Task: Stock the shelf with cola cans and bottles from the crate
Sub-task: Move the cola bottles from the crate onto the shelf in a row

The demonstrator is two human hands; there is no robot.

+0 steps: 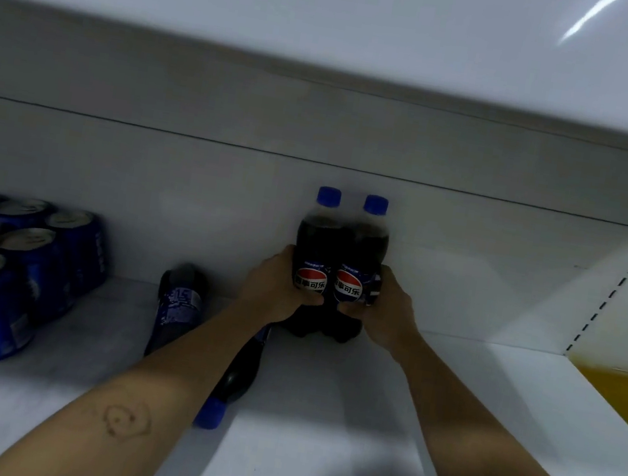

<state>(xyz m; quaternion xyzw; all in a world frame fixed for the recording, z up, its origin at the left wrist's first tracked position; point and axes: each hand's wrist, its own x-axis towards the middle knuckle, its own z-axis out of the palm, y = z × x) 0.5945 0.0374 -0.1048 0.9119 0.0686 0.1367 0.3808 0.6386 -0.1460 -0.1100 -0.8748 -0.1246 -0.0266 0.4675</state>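
Note:
Two cola bottles with blue caps stand upright side by side at the back of the white shelf [311, 461]. My left hand [276, 289] grips the left bottle [315, 246] around its label. My right hand [383, 309] grips the right bottle [367, 250] the same way. Two more cola bottles lie on their sides on the shelf: one [177, 307] left of my left forearm, the other [239, 373] partly hidden under that forearm, its blue cap pointing toward me. Several blue cola cans [1, 272] stand grouped at the far left.
The shelf's back panel [189, 186] rises right behind the upright bottles. Another shelf board [339, 5] hangs overhead. A slotted upright [619, 283] bounds the shelf on the right, with a yellow surface [622, 402] beyond it.

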